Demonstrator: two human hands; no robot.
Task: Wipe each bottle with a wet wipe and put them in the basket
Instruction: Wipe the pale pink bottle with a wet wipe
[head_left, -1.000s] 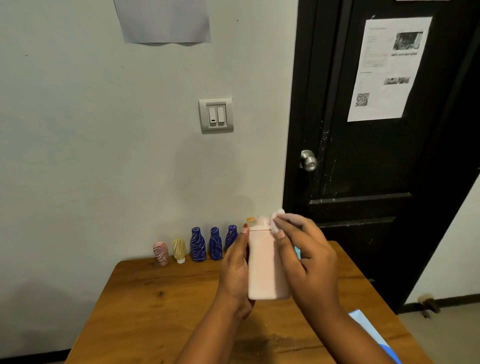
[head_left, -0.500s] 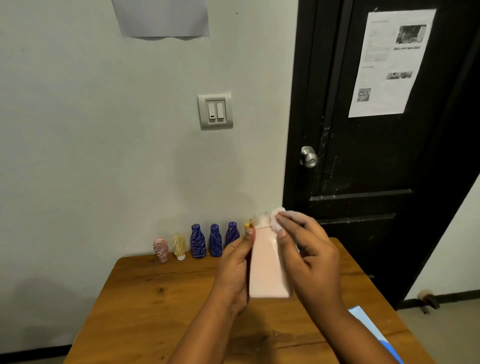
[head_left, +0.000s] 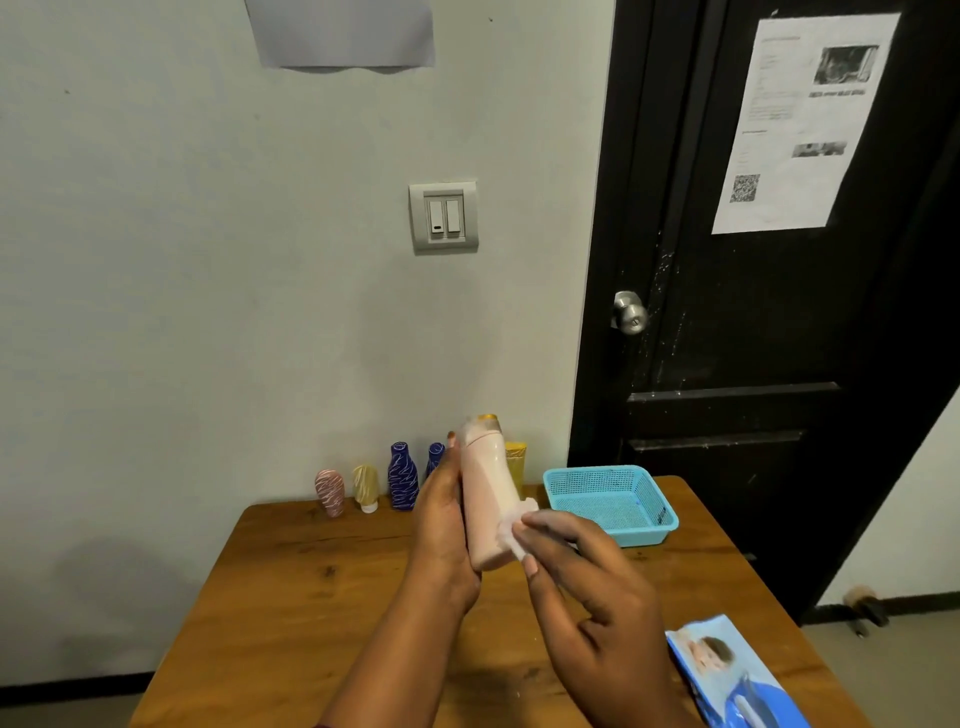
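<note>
My left hand (head_left: 441, 525) grips a pale pink bottle (head_left: 485, 493) upright above the wooden table (head_left: 311, 597), its top tilted slightly left. With its fingertips my right hand (head_left: 587, 577) presses a white wet wipe (head_left: 514, 530) against the bottle's lower right side. A blue mesh basket (head_left: 613, 504) sits empty at the table's back right. Along the wall stand a pink striped bottle (head_left: 330, 491), a yellow striped bottle (head_left: 366, 487), a dark blue bottle (head_left: 402, 475), another blue bottle (head_left: 435, 457) partly behind my left hand, and a yellow tube (head_left: 516, 460) behind the pink bottle.
A blue wet wipe packet (head_left: 737, 675) lies at the table's front right corner. A black door with a metal knob (head_left: 629, 312) stands right behind the basket. The grey wall carries a light switch (head_left: 443, 215).
My right hand with the wipe has slid from the bottle's cap down to its lower part. The basket and the yellow tube, hidden before, have come into sight.
</note>
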